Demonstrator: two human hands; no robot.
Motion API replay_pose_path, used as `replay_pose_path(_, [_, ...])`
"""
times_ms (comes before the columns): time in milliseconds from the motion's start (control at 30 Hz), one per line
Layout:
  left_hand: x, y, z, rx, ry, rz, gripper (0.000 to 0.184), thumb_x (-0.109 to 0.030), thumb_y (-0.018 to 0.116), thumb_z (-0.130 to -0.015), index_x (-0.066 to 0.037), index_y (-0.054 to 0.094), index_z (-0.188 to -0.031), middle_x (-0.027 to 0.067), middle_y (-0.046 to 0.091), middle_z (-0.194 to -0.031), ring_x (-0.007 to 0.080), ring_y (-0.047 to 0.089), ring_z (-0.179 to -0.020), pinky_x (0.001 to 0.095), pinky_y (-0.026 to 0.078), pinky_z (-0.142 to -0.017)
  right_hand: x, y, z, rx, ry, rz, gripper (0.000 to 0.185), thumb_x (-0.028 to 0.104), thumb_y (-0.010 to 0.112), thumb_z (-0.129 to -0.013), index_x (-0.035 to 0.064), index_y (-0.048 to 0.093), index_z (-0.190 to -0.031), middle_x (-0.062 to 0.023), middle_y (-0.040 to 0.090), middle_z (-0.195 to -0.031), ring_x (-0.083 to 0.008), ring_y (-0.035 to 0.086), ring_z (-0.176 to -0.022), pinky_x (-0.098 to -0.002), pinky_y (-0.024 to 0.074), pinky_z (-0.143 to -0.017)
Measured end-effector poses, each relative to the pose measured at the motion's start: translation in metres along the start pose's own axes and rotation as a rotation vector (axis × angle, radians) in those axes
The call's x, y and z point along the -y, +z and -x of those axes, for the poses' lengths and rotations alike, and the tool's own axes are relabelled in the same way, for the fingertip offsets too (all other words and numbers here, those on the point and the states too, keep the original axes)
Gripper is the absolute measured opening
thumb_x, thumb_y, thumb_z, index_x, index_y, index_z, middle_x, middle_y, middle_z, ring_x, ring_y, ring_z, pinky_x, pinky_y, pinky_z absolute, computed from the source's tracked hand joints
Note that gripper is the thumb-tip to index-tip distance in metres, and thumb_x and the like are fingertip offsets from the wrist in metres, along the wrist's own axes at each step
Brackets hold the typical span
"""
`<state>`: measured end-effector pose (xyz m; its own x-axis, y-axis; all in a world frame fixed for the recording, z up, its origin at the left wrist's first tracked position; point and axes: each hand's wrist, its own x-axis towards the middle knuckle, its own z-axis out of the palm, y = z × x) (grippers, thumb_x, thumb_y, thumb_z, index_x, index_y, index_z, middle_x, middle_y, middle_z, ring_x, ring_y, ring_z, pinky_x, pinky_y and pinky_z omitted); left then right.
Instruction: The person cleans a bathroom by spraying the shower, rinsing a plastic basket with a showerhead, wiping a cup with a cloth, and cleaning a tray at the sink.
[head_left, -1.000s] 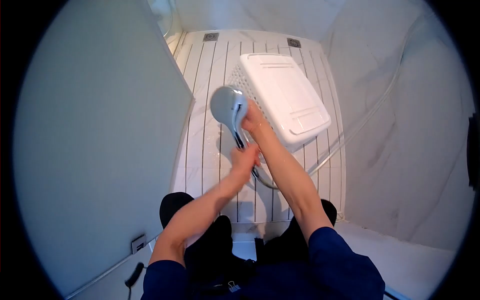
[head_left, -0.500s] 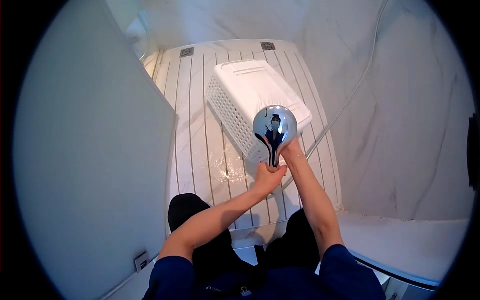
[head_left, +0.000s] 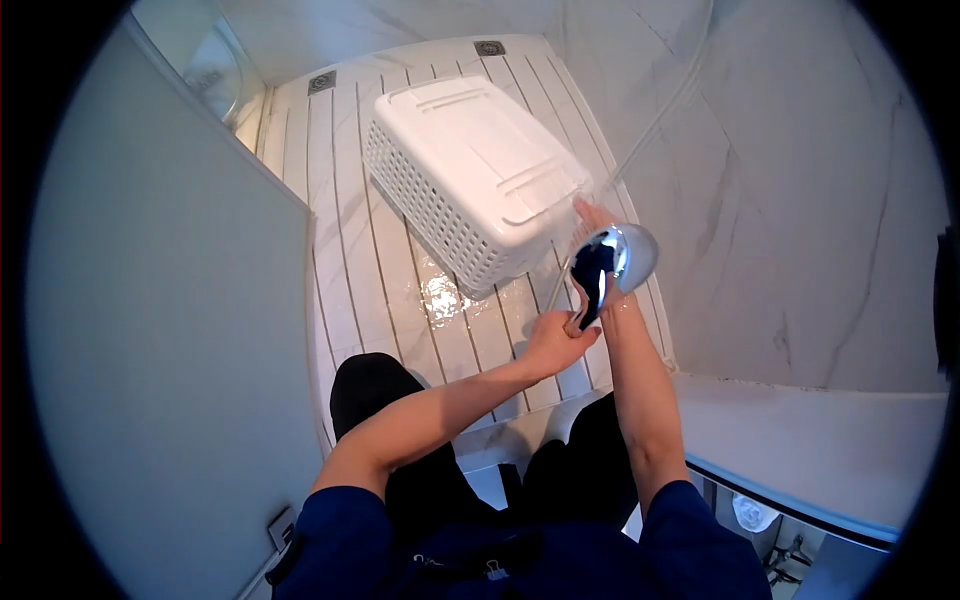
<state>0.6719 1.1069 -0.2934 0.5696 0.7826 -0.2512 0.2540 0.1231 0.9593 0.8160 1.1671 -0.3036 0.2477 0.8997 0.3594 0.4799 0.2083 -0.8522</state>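
Clamped around the handle of a shiny chrome shower head [head_left: 614, 262], the left hand [head_left: 557, 342] had its fingers closed, thumb along the grip. Right hand [head_left: 592, 218]: open, fingers extended beyond the head, near the closest right corner of the basket; its palm was partly hidden by the chrome, and whether fingertips met plastic I could not tell.

Noted from left to right. Far left, a tall frosted glass panel [head_left: 170, 330], with a small square metal fitting [head_left: 283, 527] low on its edge. Next, a square metal floor drain [head_left: 322, 82] at the back of the white, marble-patterned floor [head_left: 345, 250], which was cut by long dark grooves. One bent knee in black trousers [head_left: 372, 392] showed at the near edge.

Mid-view, the white rectangular plastic basket [head_left: 480, 150] sat on the floor at a slant, solid ridged face up, perforated long side toward the glass. Wet, glinting patch [head_left: 440, 297] on the floor beside its near end. Second drain [head_left: 490, 47] behind it.

Right of the basket, the shower head hung above the right wrist, tilted. Pale flexible hose [head_left: 660, 122] ran up along a grey-veined marble wall [head_left: 790, 210]. Lower right: a white ledge [head_left: 800, 425], metal fixtures [head_left: 790, 560] below.
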Motion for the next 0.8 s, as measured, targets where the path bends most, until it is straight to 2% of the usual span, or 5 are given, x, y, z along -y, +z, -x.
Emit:
replay_pose_path(200, [0.015, 0.011, -0.014, -0.031, -0.065, 0.111, 0.028, -0.020, 0.067, -0.074, 0.000, 0.055, -0.057, 0.0024, 0.049, -0.048, 0.0073, 0.044, -0.049, 0.0303, 0.037, -0.044, 0.012, 0.010, -0.024, 0.054, 0.447, -1.121, 0.040, 0.017, 0.060, -0.078, 0.0016, 0.050, -0.113, -0.0088, 0.057, -0.101, -0.0184, 0.053, -0.099, -0.0331, 0.0449, -0.087])
replay_pose_path(433, [0.006, 0.011, -0.009, -0.016, -0.234, 0.197, 0.024, -0.017, 0.067, -0.073, -0.004, 0.055, -0.056, 0.0002, 0.051, -0.052, 0.0071, 0.045, -0.050, 0.0288, 0.036, -0.044, 0.017, 0.014, -0.015, 0.218, 0.464, -0.704, 0.008, 0.013, 0.049, -0.088, 0.0097, 0.056, -0.084, -0.0028, 0.056, -0.073, -0.0148, 0.053, -0.070, -0.0350, 0.0487, -0.061])
replay_pose_path(500, [0.011, 0.014, -0.013, -0.078, -0.263, 0.207, 0.024, -0.016, 0.068, -0.073, -0.004, 0.054, -0.057, 0.0007, 0.052, -0.053, 0.0078, 0.046, -0.050, 0.0285, 0.036, -0.045, 0.005, 0.029, -0.017, 0.004, 0.835, -1.440, 0.008, 0.014, 0.056, -0.083, 0.0080, 0.056, -0.088, -0.0058, 0.058, -0.078, -0.0197, 0.054, -0.071, -0.0401, 0.0504, -0.059])
replay_pose_path(633, [0.004, 0.010, -0.004, -0.053, -0.163, 0.267, 0.024, -0.016, 0.066, -0.073, -0.005, 0.053, -0.056, 0.0020, 0.053, -0.053, 0.0095, 0.047, -0.050, 0.0295, 0.037, -0.045, 0.084, 0.033, -0.038, -0.027, 0.584, -0.879, 0.019, 0.012, 0.051, -0.085, 0.0038, 0.055, -0.102, -0.0118, 0.061, -0.092, -0.0207, 0.059, -0.090, -0.0375, 0.0531, -0.073])
replay_pose_path(800, [0.012, 0.003, -0.014, -0.092, -0.195, 0.188, 0.027, -0.016, 0.067, -0.074, -0.005, 0.052, -0.054, 0.0006, 0.050, -0.050, 0.0079, 0.045, -0.048, 0.0282, 0.035, -0.044, 0.033, 0.034, -0.030, 0.123, 0.676, -1.130, 0.020, 0.017, 0.049, -0.089, 0.0017, 0.056, -0.101, -0.0134, 0.061, -0.096, -0.0202, 0.061, -0.086, -0.0340, 0.0534, -0.074])
